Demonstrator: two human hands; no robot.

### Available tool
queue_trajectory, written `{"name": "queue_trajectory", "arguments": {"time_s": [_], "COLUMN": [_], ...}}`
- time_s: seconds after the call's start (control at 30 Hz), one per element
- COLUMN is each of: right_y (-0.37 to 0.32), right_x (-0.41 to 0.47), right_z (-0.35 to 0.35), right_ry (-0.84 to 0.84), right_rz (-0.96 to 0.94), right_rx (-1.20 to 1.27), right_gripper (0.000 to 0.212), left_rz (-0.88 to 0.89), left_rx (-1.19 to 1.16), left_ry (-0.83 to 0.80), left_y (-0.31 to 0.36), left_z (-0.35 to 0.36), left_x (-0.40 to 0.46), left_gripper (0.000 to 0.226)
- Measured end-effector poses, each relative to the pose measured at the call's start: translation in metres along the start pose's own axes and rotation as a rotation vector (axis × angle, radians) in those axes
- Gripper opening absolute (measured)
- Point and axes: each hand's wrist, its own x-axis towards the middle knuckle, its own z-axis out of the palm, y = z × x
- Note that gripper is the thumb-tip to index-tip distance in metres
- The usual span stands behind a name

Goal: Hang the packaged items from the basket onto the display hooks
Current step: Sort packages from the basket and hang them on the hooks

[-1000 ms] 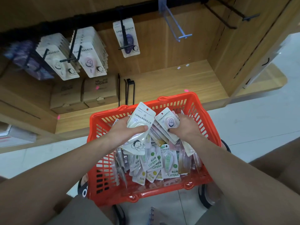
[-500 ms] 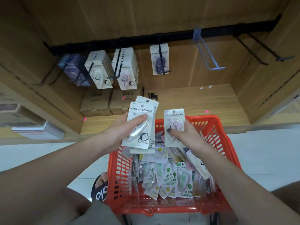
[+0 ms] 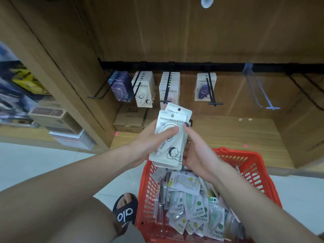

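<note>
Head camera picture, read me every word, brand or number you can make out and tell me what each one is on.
"Campus" plus Chinese characters: top of the front packet held by the left hand and right hand.
"Campus": along the white tape body inside that packet.
"Campus": green-dotted packets in the red basket.
"Campus": hanging pink packet.
"alo": black sandal.
Cardboard boxes and other hanging packets: too blurred.

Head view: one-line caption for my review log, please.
Both hands, left hand and right hand, hold a stack of white packets above the red basket, below partly filled display hooks.
</note>
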Motion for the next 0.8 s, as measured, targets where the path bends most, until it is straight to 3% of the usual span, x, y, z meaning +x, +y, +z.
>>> {"name": "queue_trajectory", "arguments": {"time_s": [0.4,0.57,0.7,0.8], "right_y": [-0.005,0.004,0.012,0.019], "right_x": [0.03,0.044,0.041,0.044], "right_z": [0.062,0.068,0.078,0.088], "right_ry": [-0.062,0.076,0.161,0.188], "right_rz": [0.017,0.001,-0.052,-0.045], "right_rx": [-0.155,-0.202,-0.401,-0.526], "right_gripper": [0.038,0.061,0.06,0.047], "left_rz": [-0.014,-0.078,-0.142,-0.13], "left_rx": [-0.107,-0.118,-0.146,-0.096], "left_ry": [0.108,0.2,0.255,0.274], "left_y": [-0.005,-0.014,-0.014,-0.015], "left_z": [-0.056,-0.072,-0.082,-0.086], "left_x": [-0.002,0.004,0.008,0.009], "left_gripper": [0.035,0.041,0.031,0.036]}}
